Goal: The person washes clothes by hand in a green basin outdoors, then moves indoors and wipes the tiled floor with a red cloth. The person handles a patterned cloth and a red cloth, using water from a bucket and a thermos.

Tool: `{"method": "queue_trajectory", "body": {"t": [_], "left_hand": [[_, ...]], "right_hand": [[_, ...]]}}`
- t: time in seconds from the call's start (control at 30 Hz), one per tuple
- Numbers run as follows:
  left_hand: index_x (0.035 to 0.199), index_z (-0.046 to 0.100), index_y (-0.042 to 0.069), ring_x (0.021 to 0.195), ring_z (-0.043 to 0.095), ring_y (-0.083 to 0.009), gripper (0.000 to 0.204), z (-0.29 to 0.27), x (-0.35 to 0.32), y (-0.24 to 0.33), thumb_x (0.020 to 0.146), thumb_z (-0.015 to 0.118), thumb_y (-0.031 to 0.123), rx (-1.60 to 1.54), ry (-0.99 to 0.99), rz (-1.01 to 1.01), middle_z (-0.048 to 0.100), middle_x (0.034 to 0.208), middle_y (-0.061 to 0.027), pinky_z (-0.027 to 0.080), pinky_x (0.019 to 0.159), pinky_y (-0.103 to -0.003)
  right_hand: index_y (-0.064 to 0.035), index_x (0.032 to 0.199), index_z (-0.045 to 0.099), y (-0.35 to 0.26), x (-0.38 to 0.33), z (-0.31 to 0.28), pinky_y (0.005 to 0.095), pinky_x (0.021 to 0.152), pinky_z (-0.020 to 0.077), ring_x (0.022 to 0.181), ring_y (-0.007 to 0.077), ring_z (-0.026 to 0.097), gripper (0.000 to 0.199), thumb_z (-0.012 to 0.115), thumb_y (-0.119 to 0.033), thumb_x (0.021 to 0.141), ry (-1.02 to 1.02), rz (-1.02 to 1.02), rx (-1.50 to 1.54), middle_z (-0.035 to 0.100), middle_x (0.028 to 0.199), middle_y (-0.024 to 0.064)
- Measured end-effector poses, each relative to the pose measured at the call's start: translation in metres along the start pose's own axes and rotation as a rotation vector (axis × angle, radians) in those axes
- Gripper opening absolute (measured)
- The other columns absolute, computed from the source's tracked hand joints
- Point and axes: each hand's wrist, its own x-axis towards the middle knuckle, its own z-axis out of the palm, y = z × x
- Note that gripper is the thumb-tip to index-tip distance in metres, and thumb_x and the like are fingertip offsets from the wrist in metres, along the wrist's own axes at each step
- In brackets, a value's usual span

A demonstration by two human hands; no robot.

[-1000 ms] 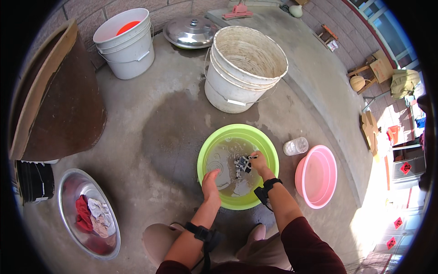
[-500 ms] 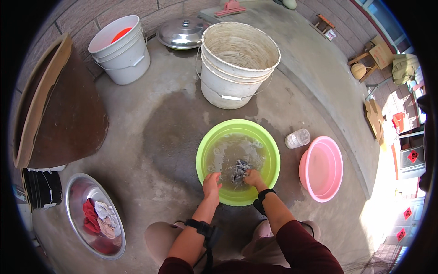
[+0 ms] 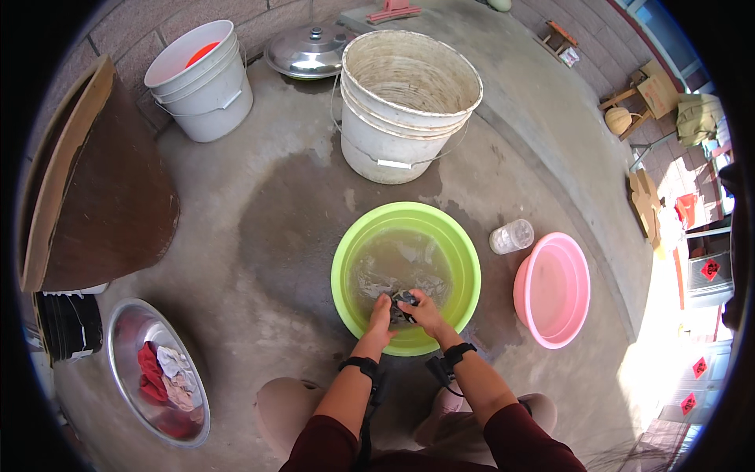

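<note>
A green basin (image 3: 343,259) of cloudy water stands on the concrete in front of me. Over its near side my left hand (image 3: 381,316) and my right hand (image 3: 427,314) come close together. Between them they grip a small dark grey patterned cloth (image 3: 403,305), bunched and mostly covered by my fingers. Both hands are closed on it, just above the water or at its surface; which of the two I cannot tell.
A pink basin (image 3: 585,295) and a clear plastic jar (image 3: 512,237) stand to the right. Left is a metal basin (image 3: 120,346) with red and pale cloths. Beyond stand a large white bucket (image 3: 393,141), a second bucket (image 3: 212,110), a metal lid (image 3: 311,52) and a brown vat (image 3: 110,197).
My right hand has drawn the dark cloth nearer to me, out of the middle of the water. My left hand has moved right from the rim and closed on it too.
</note>
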Motion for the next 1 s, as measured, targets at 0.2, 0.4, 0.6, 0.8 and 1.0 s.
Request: {"method": "queue_trajectory", "body": {"t": [0.2,0.4,0.6,0.8,1.0], "left_hand": [[0.112,0.058,0.009,0.084,0.056,-0.0168,0.039,-0.003,0.048,-0.022,0.096,0.047,0.043,-0.269,-0.073,0.173,0.061,0.099,-0.0046,0.045,0.071,-0.036],[0.105,0.058,0.008,0.081,0.059,-0.0207,0.046,0.018,0.040,-0.023,0.098,0.041,0.050,-0.106,0.168,0.195,0.059,0.092,-0.0069,0.049,0.060,-0.041],[0.107,0.055,0.004,0.078,0.057,-0.0213,0.044,0.026,0.013,-0.012,0.100,0.040,0.045,-0.179,0.094,0.145,0.057,0.092,-0.0092,0.047,0.057,-0.043],[0.096,0.056,0.009,0.066,0.054,-0.0196,0.034,0.028,-0.003,-0.002,0.099,0.044,0.041,-0.306,-0.005,0.054,0.055,0.079,-0.0051,0.044,0.053,-0.040],[0.089,0.056,0.014,0.060,0.049,-0.0134,0.033,0.037,-0.022,-0.001,0.096,0.047,0.045,-0.026,0.052,0.043,0.048,0.066,-0.0002,0.037,0.048,-0.033]], "right_hand": [[-0.0030,0.079,0.060,-0.052,-0.043,0.033,0.0335,0.052,0.0398,0.058,0.0170,0.052,0.041,0.056,-0.041,0.093,-0.029,-0.321,-0.094,0.059,0.068,0.0044],[-0.0017,0.081,0.063,-0.045,-0.016,0.036,0.0415,0.058,0.0443,0.060,0.0375,0.055,0.039,0.051,-0.037,0.093,0.282,-0.302,-0.387,0.058,0.065,0.0209],[-0.0001,0.080,0.063,-0.050,-0.023,0.026,0.0415,0.058,0.0460,0.060,0.0363,0.060,0.035,0.052,-0.031,0.092,0.138,-0.238,-0.354,0.058,0.065,0.0220],[0.0004,0.078,0.063,-0.068,-0.032,0.025,0.0434,0.057,0.0461,0.060,0.0374,0.060,0.037,0.052,-0.031,0.092,0.197,-0.238,-0.313,0.058,0.065,0.0233],[0.0005,0.078,0.063,-0.044,-0.019,0.014,0.0408,0.060,0.0459,0.064,0.0335,0.061,0.037,0.054,-0.033,0.091,0.374,-0.211,-0.554,0.059,0.069,0.0227]]}}
